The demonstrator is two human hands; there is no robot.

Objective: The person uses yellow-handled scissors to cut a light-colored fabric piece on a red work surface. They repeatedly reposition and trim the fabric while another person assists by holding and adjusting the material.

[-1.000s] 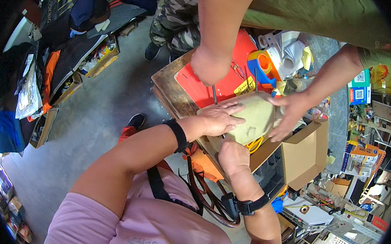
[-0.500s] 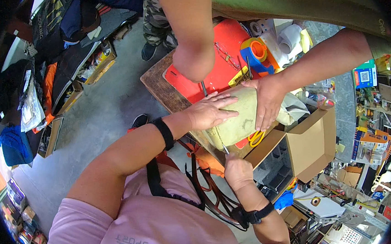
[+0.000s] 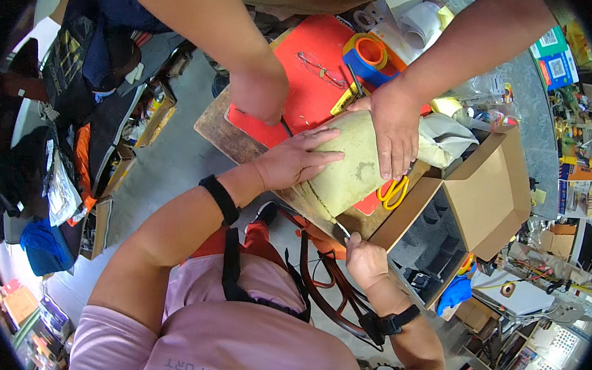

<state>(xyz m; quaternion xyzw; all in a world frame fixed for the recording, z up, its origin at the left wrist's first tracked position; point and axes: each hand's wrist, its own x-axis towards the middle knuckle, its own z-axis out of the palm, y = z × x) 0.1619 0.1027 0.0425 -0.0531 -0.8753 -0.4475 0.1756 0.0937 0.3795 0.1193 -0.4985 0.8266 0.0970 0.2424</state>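
A pale yellow-green padded piece (image 3: 341, 181) with a dark seam line along its near edge lies on the worktable. My left hand (image 3: 298, 161) presses on its left side, fingers spread. My right hand (image 3: 368, 261) is closed around a thin metal tool (image 3: 341, 228), whose tip meets the piece's near corner at the seam; its kind I cannot make out. From across the table, another person's hand (image 3: 395, 130) lies flat on the padded piece. That person's other hand (image 3: 258, 95) is closed beside a dark rod (image 3: 287, 126), its fingers mostly hidden.
A red board (image 3: 309, 43) covers part of the wooden tabletop (image 3: 220, 127), with eyeglasses (image 3: 321, 70) and tape rolls (image 3: 371, 52) on it. Yellow-handled scissors (image 3: 394, 193) lie right of the padded piece. An open cardboard box (image 3: 493, 200) stands at the right. Cables (image 3: 329, 288) hang before me.
The view has shifted slightly, so the table sits a little further left. My right hand with the tool stays at the seam corner. All hands keep nearly the same places on the piece.
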